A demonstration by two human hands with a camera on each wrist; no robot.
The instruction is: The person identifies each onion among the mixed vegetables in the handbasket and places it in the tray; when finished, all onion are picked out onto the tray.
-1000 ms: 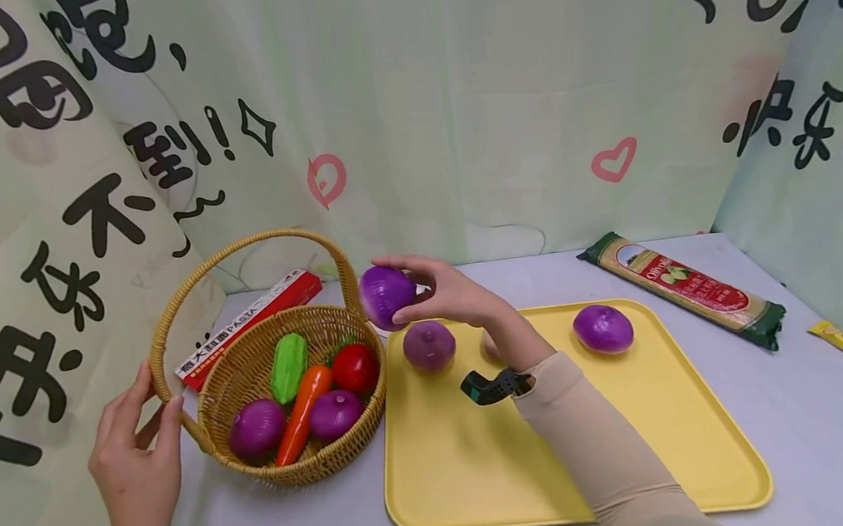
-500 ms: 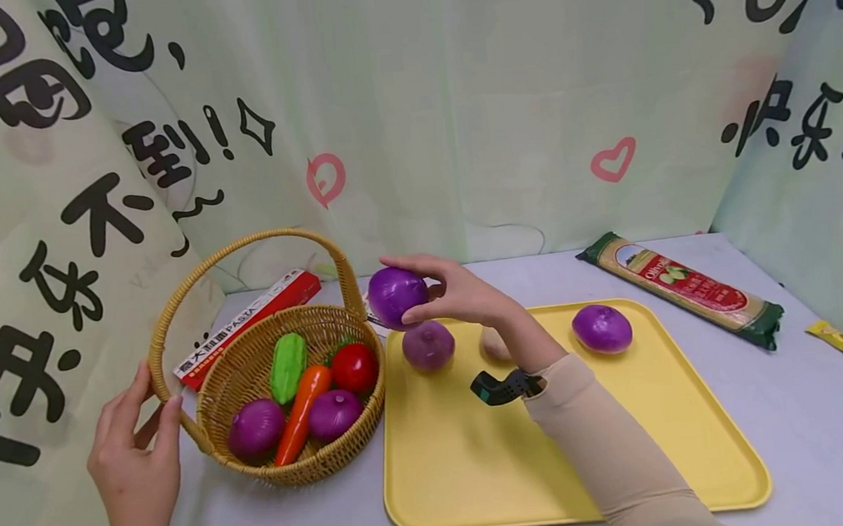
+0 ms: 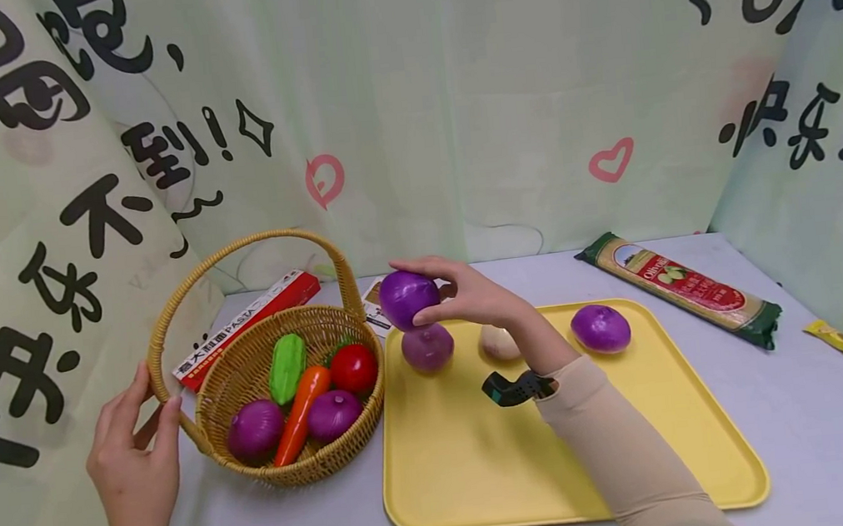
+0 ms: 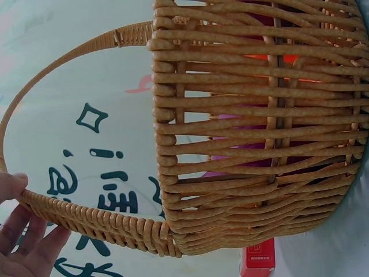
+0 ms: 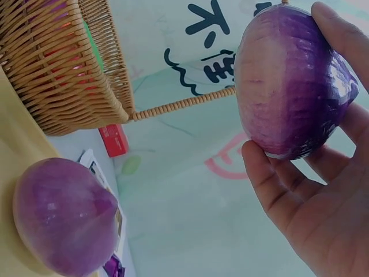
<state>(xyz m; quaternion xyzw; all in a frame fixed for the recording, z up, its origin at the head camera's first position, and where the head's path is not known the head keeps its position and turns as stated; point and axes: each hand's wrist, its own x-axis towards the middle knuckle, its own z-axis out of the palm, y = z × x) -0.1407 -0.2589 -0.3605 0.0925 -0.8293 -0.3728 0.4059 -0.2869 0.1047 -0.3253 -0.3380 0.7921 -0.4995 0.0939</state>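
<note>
My right hand (image 3: pixel 465 292) grips a glossy purple onion (image 3: pixel 406 299) in the air above the tray's back left corner; the right wrist view shows fingers and thumb around this onion (image 5: pixel 291 81). A duller purple onion (image 3: pixel 427 348) lies on the yellow tray (image 3: pixel 484 458) just below. My left hand (image 3: pixel 136 455) pinches the handle of the wicker basket (image 3: pixel 319 471) low on its left side, also plain in the left wrist view. Inside the basket lie a green ridged vegetable (image 3: pixel 289 370), a carrot (image 3: pixel 303 415), a tomato (image 3: pixel 354 369) and two purple onions (image 3: pixel 255 429).
Farther right on the tray are a pale round vegetable (image 3: pixel 500 343), partly behind my wrist, and another purple onion (image 3: pixel 601 329). A red pasta box (image 3: pixel 247 328) lies behind the basket. A pasta bag (image 3: pixel 683 286) and a small yellow packet (image 3: pixel 834 337) lie at right.
My right hand has moved a little to the right with the onion, away from the basket's rim. More of the pale vegetable shows. My left hand stays on the handle.
</note>
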